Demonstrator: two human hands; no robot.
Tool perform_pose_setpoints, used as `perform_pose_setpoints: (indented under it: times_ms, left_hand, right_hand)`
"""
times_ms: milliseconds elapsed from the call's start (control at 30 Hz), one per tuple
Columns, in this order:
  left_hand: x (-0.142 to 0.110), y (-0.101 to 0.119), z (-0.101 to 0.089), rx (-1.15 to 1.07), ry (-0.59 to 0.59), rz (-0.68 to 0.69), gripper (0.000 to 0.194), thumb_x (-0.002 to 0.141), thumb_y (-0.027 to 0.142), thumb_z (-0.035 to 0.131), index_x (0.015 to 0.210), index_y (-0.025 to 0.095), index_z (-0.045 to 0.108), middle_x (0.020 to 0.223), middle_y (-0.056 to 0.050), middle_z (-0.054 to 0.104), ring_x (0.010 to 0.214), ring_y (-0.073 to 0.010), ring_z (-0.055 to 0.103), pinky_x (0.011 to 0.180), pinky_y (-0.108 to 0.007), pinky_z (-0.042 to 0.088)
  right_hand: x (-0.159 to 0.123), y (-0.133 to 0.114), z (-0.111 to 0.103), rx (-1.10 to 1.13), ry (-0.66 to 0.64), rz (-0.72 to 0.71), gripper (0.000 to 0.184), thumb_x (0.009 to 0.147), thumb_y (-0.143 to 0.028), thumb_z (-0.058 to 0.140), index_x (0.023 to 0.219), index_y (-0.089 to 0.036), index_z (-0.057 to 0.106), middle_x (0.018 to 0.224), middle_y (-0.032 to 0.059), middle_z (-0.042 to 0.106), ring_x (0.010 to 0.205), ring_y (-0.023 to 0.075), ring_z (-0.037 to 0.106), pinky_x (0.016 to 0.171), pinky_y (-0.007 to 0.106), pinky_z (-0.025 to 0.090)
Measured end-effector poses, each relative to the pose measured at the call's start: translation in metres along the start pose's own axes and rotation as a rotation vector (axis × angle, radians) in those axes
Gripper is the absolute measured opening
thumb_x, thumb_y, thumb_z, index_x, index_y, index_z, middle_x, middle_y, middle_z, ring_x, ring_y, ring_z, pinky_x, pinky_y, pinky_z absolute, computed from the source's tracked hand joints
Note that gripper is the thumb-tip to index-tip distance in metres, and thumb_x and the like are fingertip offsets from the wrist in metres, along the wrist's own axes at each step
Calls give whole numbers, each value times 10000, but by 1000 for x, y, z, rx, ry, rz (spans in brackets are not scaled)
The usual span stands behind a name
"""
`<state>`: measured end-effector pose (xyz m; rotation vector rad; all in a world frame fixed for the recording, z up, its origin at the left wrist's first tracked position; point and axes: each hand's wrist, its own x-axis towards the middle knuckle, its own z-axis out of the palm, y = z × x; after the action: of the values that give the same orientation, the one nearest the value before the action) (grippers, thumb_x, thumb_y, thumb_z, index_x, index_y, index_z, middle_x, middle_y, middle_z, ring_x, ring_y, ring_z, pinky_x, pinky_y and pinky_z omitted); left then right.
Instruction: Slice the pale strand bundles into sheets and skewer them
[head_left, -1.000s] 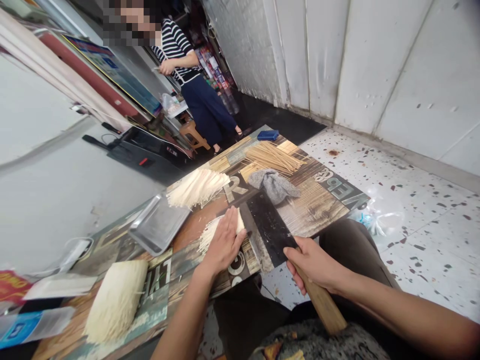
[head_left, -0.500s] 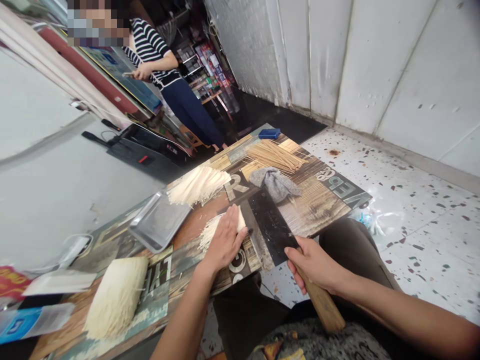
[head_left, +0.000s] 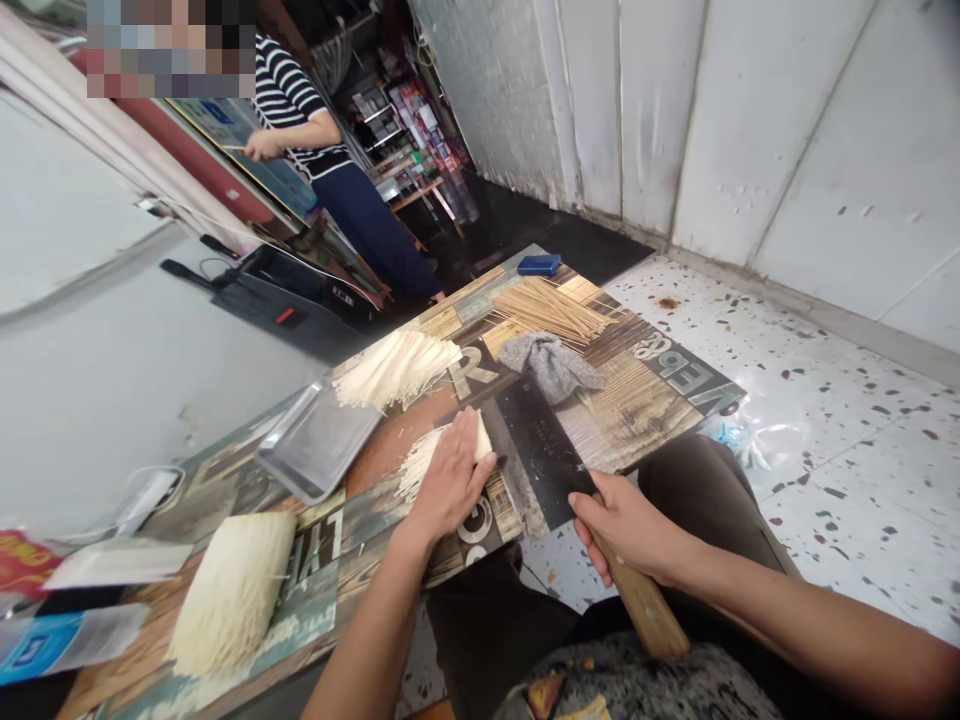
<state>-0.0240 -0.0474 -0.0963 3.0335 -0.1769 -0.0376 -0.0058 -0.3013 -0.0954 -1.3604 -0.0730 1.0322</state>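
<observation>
My left hand (head_left: pixel 450 475) lies flat with its fingers stretched out, pressing on a small bunch of enoki mushrooms (head_left: pixel 414 468) on the table. Much of that bunch is hidden beneath the palm. Wrapped round the wooden handle of a broad dark cleaver (head_left: pixel 541 450) is my right hand (head_left: pixel 626 520). The cleaver's blade lies flat over the table's near edge, just right of the bunch. Beyond my left hand, a spread pile of enoki slabs (head_left: pixel 397 368) rests beside a metal tray (head_left: pixel 319 440). A large enoki block (head_left: pixel 236 590) sits at the lower left.
Past the blade lie a grey cloth (head_left: pixel 551 365), a bundle of wooden skewers (head_left: pixel 553 312) and a blue box (head_left: pixel 538 265). Plastic packaging (head_left: pixel 71 640) is at the far left of the patterned table (head_left: pixel 630 400). A person in a striped top (head_left: pixel 289 95) stands beyond.
Both my hands and the cleaver stay in place. The person in the background has shifted left, with one hand lower and further left.
</observation>
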Motion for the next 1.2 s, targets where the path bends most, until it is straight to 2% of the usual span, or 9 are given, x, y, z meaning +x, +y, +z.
perform_pose_setpoints:
  times_ms: [367,600,800,1033,1200]
  left_hand:
    - [2,-1,0,-26,-8,-22,663,973,484,190,1502,113,44,1563,-162,134,1443,-241,97,1169,-472,165]
    - [1,-2,1,-41,10,4,668,970,492,176,1503,125,8,1565,-160,124,1445,-244,85,1167,-482,158]
    - [2,-5,4,-75,18,-20,676,966,503,179,1503,118,34,1565,-161,122,1443,-240,97,1170,-461,162]
    - [3,-5,8,-90,66,-27,708,958,521,210,1499,85,74,1559,-176,122,1442,-249,99,1170,-456,160]
    - [6,-6,11,-180,79,-96,707,951,539,195,1498,101,104,1559,-166,139,1437,-248,129,1172,-450,155]
  right_hand:
    - [2,-17,1,-27,-25,33,255,880,-225,387,626,-206,408,362,-54,464,269,105,410,291,213,386]
    - [-4,-14,5,-27,-10,41,273,873,-208,396,600,-209,401,339,-54,441,267,107,406,285,208,377]
    - [11,-26,14,-62,0,41,285,859,-179,397,575,-200,413,333,-35,463,263,112,420,286,204,370]
    - [8,-21,22,-69,3,52,276,848,-179,411,573,-202,415,327,-43,456,248,112,411,279,211,384]
    - [29,-42,35,-65,39,-18,274,817,-115,404,556,-200,410,322,-41,447,262,111,427,302,208,400]
